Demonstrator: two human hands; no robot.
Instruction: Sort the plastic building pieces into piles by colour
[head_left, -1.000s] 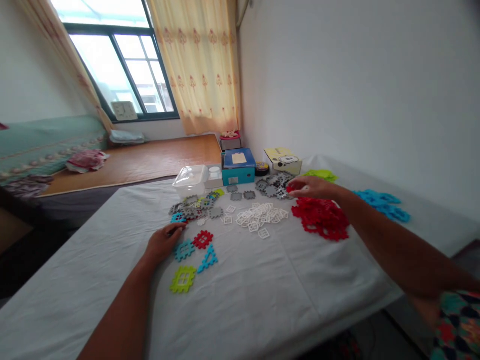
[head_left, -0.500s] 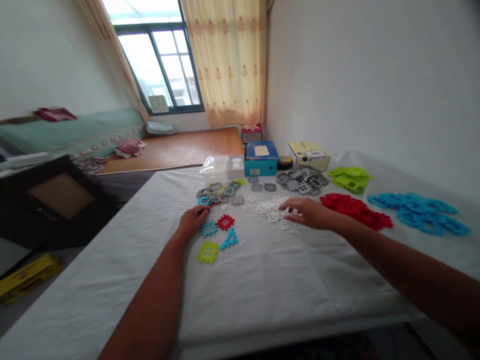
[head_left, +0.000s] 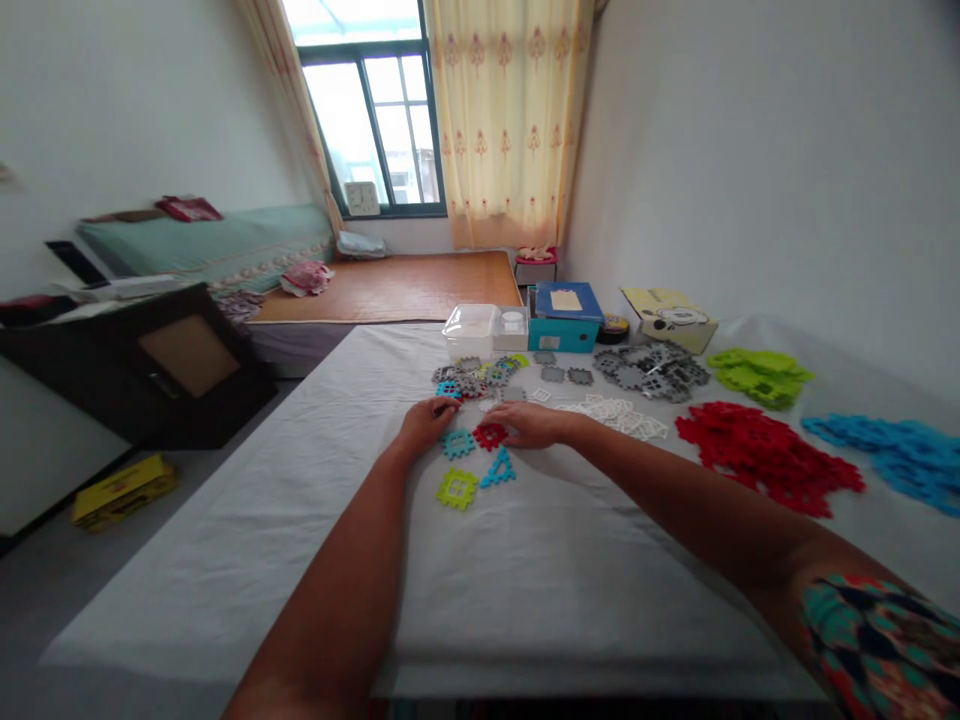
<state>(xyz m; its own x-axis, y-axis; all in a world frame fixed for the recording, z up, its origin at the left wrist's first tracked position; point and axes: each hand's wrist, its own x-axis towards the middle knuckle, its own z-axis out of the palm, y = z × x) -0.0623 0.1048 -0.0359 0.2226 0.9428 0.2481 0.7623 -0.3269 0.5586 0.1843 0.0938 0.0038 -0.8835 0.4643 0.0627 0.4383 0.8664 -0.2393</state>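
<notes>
A few flat interlocking pieces lie together on the white-covered table [head_left: 525,570]: a teal square [head_left: 457,443], a red square [head_left: 489,435], a teal triangle [head_left: 500,468] and a lime square [head_left: 457,488]. My left hand [head_left: 426,420] rests palm down just left of them. Its fingers are curled, with the tips at a blue piece [head_left: 448,390] on the edge of a mixed pile [head_left: 476,378]. My right hand [head_left: 531,425] lies flat right of the red square, fingers stretched out and touching its edge.
Sorted piles lie to the right: white [head_left: 622,415], grey [head_left: 652,370], lime [head_left: 757,372], red [head_left: 765,455], blue [head_left: 892,450]. At the back stand a clear container [head_left: 472,328], a blue box [head_left: 564,315] and a yellow box [head_left: 667,315]. A dark cabinet [head_left: 150,360] stands at the left.
My right hand moved left from the grey and red piles, over the white pile, to the red square. The view swung left. My left hand stayed by the mixed pile.
</notes>
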